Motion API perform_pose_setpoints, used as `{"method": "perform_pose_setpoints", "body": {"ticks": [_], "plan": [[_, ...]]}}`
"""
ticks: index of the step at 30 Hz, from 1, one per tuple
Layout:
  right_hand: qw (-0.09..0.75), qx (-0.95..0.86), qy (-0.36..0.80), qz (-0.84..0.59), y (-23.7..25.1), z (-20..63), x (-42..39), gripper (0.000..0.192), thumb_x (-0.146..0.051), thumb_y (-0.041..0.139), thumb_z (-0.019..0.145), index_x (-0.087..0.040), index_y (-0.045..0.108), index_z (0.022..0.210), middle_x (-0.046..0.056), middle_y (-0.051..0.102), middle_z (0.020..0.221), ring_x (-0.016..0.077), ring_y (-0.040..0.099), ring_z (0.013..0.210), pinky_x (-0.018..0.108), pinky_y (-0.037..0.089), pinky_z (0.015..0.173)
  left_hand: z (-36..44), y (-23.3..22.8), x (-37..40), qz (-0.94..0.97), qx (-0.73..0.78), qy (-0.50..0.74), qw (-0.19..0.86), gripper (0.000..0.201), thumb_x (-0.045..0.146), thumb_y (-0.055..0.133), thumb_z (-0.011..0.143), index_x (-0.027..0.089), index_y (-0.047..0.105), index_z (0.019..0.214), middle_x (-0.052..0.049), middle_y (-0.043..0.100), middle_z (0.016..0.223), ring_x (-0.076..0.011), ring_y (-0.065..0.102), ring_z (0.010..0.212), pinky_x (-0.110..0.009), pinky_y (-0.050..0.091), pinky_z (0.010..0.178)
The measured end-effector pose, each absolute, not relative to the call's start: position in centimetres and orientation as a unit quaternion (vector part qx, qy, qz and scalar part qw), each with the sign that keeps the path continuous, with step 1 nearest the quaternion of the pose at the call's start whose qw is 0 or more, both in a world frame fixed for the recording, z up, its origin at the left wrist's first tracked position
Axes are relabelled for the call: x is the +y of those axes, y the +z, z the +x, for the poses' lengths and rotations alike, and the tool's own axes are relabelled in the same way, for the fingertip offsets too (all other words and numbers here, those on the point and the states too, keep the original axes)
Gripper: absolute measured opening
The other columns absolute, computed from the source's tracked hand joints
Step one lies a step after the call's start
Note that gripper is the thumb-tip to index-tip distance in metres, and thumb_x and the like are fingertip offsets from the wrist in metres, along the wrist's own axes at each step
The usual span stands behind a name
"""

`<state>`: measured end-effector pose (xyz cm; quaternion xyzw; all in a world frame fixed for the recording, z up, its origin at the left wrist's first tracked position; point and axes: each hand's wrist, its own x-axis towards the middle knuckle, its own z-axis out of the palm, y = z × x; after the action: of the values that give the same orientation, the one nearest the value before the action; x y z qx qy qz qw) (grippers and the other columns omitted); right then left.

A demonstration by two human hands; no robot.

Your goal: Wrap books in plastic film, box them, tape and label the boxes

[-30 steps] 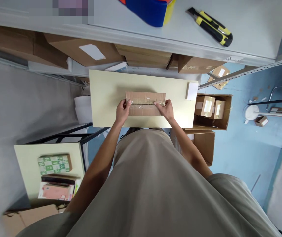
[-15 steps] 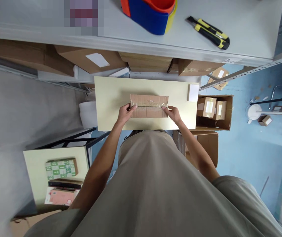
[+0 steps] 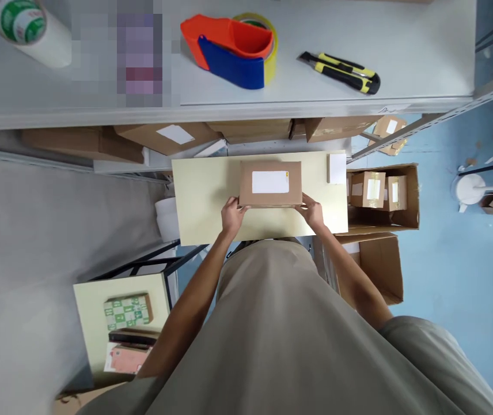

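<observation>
- Nearest to me, on a small low table (image 3: 95, 311) at the person's left, lay a green checkered box (image 3: 128, 311) and some flat packets under it.
- The left hand (image 3: 232, 215) gripped the near left corner of the cardboard box (image 3: 270, 184), with the fingers curled onto its side.
- The right hand (image 3: 313, 211) gripped the near right corner in the same way, fingers closed on the edge.
- The box rested on the pale yellow table (image 3: 198, 196), near the middle, with a white label (image 3: 270, 181) facing up.
- I judged that a hold only at the two near corners could let the box tip forward if it was lifted, because the far side had no support.
- A small white pad (image 3: 337, 168) lay at the table's right end; a push of the box could knock it off.
- To the right, an open carton (image 3: 410, 196) held smaller boxes.
- Farthest, on the grey shelf (image 3: 402, 34), were a tape dispenser (image 3: 229, 52) and a yellow utility knife (image 3: 341, 72).
</observation>
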<state>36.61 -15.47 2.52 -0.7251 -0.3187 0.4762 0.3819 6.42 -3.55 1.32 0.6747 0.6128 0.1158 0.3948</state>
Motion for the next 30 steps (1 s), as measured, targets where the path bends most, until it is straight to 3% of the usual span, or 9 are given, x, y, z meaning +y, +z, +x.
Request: {"method": "perform_pose_setpoints", "body": {"ticks": [4, 9, 13, 17, 19, 25, 30], "plan": [[0.307, -0.340, 0.512, -0.727, 0.6, 38.6, -16.7, 0.061, -0.035, 0.094, 0.088, -0.031, 0.080, 0.147, 0.000, 0.065, 0.174, 0.0393, 0.069, 0.153, 0.071, 0.044, 0.140, 6.1, 0.3, -5.1, 0.684, 0.624, 0.045, 0.375, 0.024, 0.030, 0.081, 0.100, 0.021, 0.078, 0.122, -0.015, 0.076, 0.126, -0.0318, 0.081, 0.115, -0.041, 0.067, 0.108], [0.250, -0.454, 0.429, -0.740, -1.1, 48.0, -15.9, 0.065, -0.028, 0.085, 0.099, -0.021, 0.071, 0.162, 0.012, 0.058, 0.180, 0.0372, 0.054, 0.169, 0.070, 0.032, 0.147, 3.4, 0.9, -3.7, 0.685, 0.625, 0.085, 0.365, 0.070, 0.017, 0.076, 0.089, 0.022, 0.065, 0.159, -0.017, 0.074, 0.147, -0.0336, 0.077, 0.126, -0.049, 0.066, 0.114], [0.168, -0.528, 0.334, -0.763, -2.6, 56.8, -12.1, 0.095, -0.039, 0.091, 0.097, -0.009, 0.052, 0.178, 0.023, 0.042, 0.189, 0.0455, 0.034, 0.180, 0.078, 0.023, 0.147, 3.8, 3.1, -1.9, 0.697, 0.632, 0.148, 0.304, 0.066, 0.023, 0.065, 0.097, 0.021, 0.063, 0.163, -0.020, 0.072, 0.148, -0.0356, 0.074, 0.132, -0.055, 0.066, 0.115], [0.028, -0.614, 0.327, -0.718, -3.8, 60.9, -8.1, 0.135, -0.054, 0.100, 0.087, -0.008, 0.026, 0.189, 0.023, 0.018, 0.197, 0.0470, 0.017, 0.184, 0.072, 0.019, 0.150, 8.7, 5.6, -1.3, 0.741, 0.598, 0.123, 0.280, 0.056, 0.034, 0.058, 0.108, 0.019, 0.064, 0.161, -0.021, 0.071, 0.153, -0.0339, 0.072, 0.141, -0.051, 0.061, 0.123], [-0.023, -0.641, 0.329, -0.693, -4.1, 61.3, -7.0, 0.143, -0.058, 0.099, 0.085, -0.008, 0.017, 0.191, 0.022, 0.012, 0.198, 0.0465, 0.015, 0.185, 0.068, 0.020, 0.150, 11.5, 6.5, -1.5, 0.757, 0.580, 0.107, 0.283, 0.053, 0.036, 0.056, 0.110, 0.020, 0.065, 0.160, -0.020, 0.071, 0.154, -0.0338, 0.072, 0.140, -0.050, 0.058, 0.126], [-0.053, -0.661, 0.306, -0.684, -4.3, 60.8, -7.2, 0.128, -0.049, 0.090, 0.093, -0.010, 0.018, 0.191, 0.019, 0.016, 0.198, 0.0439, 0.021, 0.184, 0.066, 0.029, 0.149, 16.2, 7.3, -2.6, 0.771, 0.544, 0.097, 0.318, 0.051, 0.037, 0.054, 0.111, 0.021, 0.068, 0.157, -0.018, 0.073, 0.156, -0.0338, 0.075, 0.137, -0.051, 0.059, 0.124], [-0.050, -0.675, 0.291, -0.676, -3.6, 60.5, -7.9, 0.108, -0.033, 0.085, 0.096, -0.008, 0.032, 0.187, 0.022, 0.023, 0.195, 0.0425, 0.030, 0.181, 0.064, 0.037, 0.146, 17.6, 7.1, -3.2, 0.778, 0.525, 0.084, 0.335, 0.049, 0.038, 0.054, 0.112, 0.022, 0.069, 0.156, -0.017, 0.075, 0.154, -0.0345, 0.074, 0.141, -0.052, 0.058, 0.127]]}}
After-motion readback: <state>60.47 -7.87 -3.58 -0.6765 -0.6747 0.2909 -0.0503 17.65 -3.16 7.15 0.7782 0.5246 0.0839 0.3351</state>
